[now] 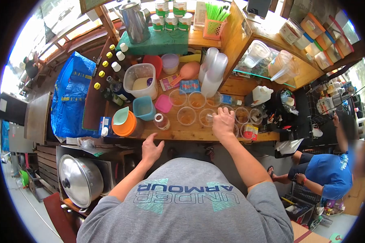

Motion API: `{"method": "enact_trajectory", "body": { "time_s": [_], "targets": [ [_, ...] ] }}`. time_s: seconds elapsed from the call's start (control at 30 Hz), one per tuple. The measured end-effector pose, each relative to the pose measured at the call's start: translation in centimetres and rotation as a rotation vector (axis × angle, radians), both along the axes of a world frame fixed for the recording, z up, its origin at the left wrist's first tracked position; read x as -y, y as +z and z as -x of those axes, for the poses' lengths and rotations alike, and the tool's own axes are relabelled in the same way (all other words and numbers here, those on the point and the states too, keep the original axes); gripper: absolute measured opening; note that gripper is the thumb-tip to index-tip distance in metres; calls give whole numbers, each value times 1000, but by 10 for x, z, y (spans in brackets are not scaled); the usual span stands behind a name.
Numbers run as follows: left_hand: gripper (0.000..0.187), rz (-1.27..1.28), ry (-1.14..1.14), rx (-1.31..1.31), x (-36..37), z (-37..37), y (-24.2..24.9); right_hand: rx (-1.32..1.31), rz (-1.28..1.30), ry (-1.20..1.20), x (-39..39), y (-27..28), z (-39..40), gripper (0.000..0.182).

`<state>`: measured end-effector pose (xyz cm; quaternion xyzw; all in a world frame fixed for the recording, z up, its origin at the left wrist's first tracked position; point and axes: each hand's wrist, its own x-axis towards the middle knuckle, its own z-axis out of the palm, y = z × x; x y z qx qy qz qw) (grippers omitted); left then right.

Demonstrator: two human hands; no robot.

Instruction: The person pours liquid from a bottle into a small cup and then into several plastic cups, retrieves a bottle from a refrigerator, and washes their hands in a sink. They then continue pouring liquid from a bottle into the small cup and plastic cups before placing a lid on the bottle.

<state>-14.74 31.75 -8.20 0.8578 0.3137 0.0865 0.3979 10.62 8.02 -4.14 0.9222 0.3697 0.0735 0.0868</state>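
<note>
My right hand (224, 122) is closed over the group of clear plastic cups (186, 116) on the wooden counter (170, 133). A small pale tip pokes out on its left side; I cannot tell what it belongs to. Near the counter's front edge, my left hand (152, 149) hangs with thumb and fingers apart, holding nothing. Closest to it stands a small glass jar (162, 121) with a reddish rim. Behind the jar are a pink lid (163, 103) and a blue plastic tub (144, 108). A red-and-yellow packet (249, 132) shows at one right-hand cup.
Tall stacks of clear cups (213, 73) stand behind. An orange tub (125, 122), a white container (140, 81) and several capped bottles (116, 67) line the left. A large lidded pot (80, 181) sits lower left. A person in a blue shirt (330, 172) is at right.
</note>
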Motion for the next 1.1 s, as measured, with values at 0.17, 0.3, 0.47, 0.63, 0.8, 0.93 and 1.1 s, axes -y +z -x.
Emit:
{"method": "enact_trajectory", "body": {
  "time_s": [0.17,0.3,0.47,0.63,0.8,0.93,1.1],
  "targets": [
    [38,-96,-64,72,43,-4,18,-245,-389,-34,29,19,-13,23],
    [33,-118,-173,169,82,-38,38,-588,-799,86,54,27,-33,32],
    [21,-125,-274,415,123,-126,105,-523,-1166,162,82,95,-72,33],
    [23,-229,-280,613,144,-224,191,-381,-1343,8,94,189,-135,34],
    [24,-165,-277,710,185,-253,209,-120,-1486,72,46,268,-208,40],
    [22,-138,-317,622,209,-234,184,172,-1284,22,15,267,-262,42],
    [22,-62,-269,477,214,-191,151,162,-1246,-48,5,261,-276,49]
  ]
}}
